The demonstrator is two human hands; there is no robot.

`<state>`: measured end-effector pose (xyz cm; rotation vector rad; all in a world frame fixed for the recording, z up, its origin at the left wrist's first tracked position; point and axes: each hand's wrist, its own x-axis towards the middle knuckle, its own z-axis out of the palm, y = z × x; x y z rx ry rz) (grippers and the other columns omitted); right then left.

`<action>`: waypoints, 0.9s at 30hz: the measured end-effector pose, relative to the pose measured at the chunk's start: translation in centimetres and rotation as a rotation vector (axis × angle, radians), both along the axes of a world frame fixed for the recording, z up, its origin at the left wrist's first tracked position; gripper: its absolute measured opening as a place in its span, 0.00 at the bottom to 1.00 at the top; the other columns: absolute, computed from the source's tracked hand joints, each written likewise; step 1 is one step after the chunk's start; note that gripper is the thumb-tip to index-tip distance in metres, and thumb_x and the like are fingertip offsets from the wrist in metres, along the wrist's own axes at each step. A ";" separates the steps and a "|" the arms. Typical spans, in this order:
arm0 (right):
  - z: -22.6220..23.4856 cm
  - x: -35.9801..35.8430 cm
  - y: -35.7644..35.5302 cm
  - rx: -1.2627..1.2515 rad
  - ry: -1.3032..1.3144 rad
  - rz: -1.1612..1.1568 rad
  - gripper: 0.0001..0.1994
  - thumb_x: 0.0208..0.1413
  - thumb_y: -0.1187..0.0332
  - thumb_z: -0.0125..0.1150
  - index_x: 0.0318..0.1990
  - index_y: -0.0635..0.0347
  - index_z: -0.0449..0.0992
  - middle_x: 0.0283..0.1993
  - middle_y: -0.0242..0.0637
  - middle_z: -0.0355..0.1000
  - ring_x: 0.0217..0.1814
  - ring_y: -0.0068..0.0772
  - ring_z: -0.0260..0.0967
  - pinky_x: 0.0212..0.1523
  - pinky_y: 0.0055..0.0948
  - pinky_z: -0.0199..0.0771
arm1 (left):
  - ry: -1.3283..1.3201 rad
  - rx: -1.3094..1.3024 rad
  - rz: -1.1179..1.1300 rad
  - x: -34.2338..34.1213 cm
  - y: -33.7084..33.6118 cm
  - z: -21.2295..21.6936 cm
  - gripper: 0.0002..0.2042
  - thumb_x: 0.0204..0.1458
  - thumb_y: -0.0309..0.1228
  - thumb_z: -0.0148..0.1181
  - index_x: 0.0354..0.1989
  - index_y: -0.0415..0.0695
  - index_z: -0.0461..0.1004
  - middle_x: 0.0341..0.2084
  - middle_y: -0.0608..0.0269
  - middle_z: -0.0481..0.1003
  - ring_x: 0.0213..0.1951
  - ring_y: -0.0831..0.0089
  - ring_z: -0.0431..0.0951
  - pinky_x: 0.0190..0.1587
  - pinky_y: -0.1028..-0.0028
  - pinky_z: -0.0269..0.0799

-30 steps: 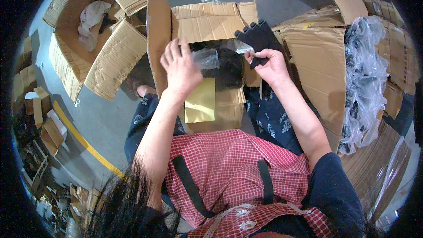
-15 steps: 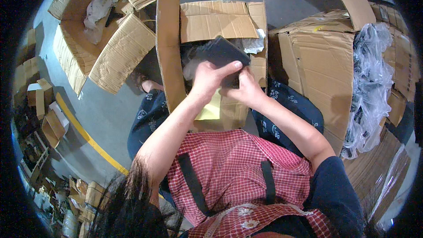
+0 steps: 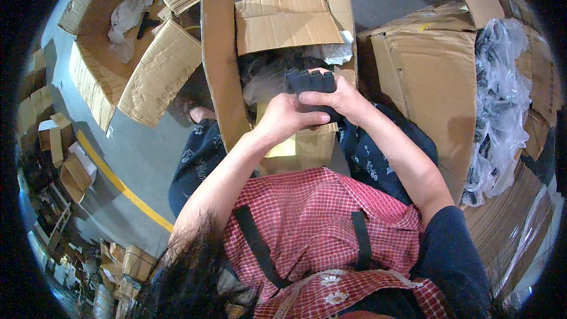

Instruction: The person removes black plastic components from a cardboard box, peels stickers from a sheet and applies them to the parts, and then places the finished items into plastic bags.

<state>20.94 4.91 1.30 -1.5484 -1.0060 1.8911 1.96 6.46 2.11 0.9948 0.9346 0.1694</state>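
Black glove (image 3: 310, 81) gripped by both hands: left (image 3: 283, 119), right (image 3: 338, 99); above open cardboard box (image 3: 283, 23).

place: warehouse | signs: open cardboard boxes (image 3: 277, 23), concrete floor (image 3: 142, 153), yellow floor line (image 3: 121, 186)

Black item (image 3: 312, 82) held; brown cardboard box (image 3: 283, 23); red-and-white checked apron (image 3: 313, 224); yellow line (image 3: 118, 180) painted on grey floor (image 3: 136, 153).

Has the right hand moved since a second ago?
Yes. The right hand has come in from the open box's right flap toward its middle, now meeting the left hand on the black item.
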 end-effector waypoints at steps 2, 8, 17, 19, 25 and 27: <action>0.2 -0.2 -0.2 -0.034 -0.042 -0.049 0.23 0.50 0.61 0.73 0.51 0.60 0.74 0.44 0.32 0.75 0.45 0.26 0.72 0.49 0.28 0.73 | 0.021 -0.081 -0.049 -0.2 0.3 -0.2 0.14 0.50 0.35 0.71 0.37 0.37 0.81 0.32 0.63 0.81 0.34 0.76 0.79 0.40 0.73 0.77; -0.9 0.5 -0.2 -0.245 0.062 -0.321 0.17 0.51 0.66 0.70 0.46 0.65 0.75 0.39 0.43 0.80 0.38 0.33 0.80 0.42 0.30 0.83 | -0.105 -0.556 0.006 -2.3 0.3 -1.3 0.18 0.62 0.38 0.57 0.50 0.32 0.73 0.38 0.55 0.79 0.33 0.69 0.82 0.37 0.69 0.82; -1.4 -1.1 -0.3 -0.243 0.179 -0.247 0.17 0.58 0.64 0.64 0.50 0.66 0.74 0.42 0.43 0.80 0.42 0.33 0.80 0.48 0.32 0.81 | -0.081 -0.313 -0.111 -3.2 -0.7 -1.4 0.17 0.64 0.42 0.54 0.38 0.37 0.74 0.23 0.67 0.69 0.21 0.77 0.71 0.22 0.75 0.71; -1.5 -1.0 0.1 -0.262 0.312 -0.287 0.19 0.62 0.59 0.61 0.52 0.66 0.73 0.46 0.44 0.78 0.46 0.33 0.79 0.51 0.33 0.80 | -0.027 -0.214 -0.118 -3.3 -0.5 -1.3 0.17 0.63 0.42 0.54 0.37 0.37 0.74 0.23 0.67 0.69 0.21 0.77 0.71 0.21 0.74 0.70; -6.2 1.5 0.4 -0.268 0.297 -0.402 0.17 0.63 0.54 0.57 0.50 0.56 0.76 0.46 0.34 0.77 0.45 0.28 0.75 0.49 0.31 0.74 | 0.213 0.037 0.121 -4.7 1.5 -2.2 0.16 0.64 0.43 0.53 0.38 0.39 0.71 0.25 0.67 0.69 0.21 0.77 0.69 0.20 0.74 0.68; -9.6 1.6 -1.3 -0.227 -0.049 -0.129 0.15 0.62 0.56 0.60 0.46 0.56 0.78 0.43 0.34 0.78 0.43 0.27 0.74 0.47 0.29 0.73 | 0.182 0.192 0.316 -5.6 2.0 -3.5 0.16 0.64 0.42 0.52 0.37 0.39 0.71 0.24 0.68 0.68 0.21 0.78 0.68 0.21 0.75 0.68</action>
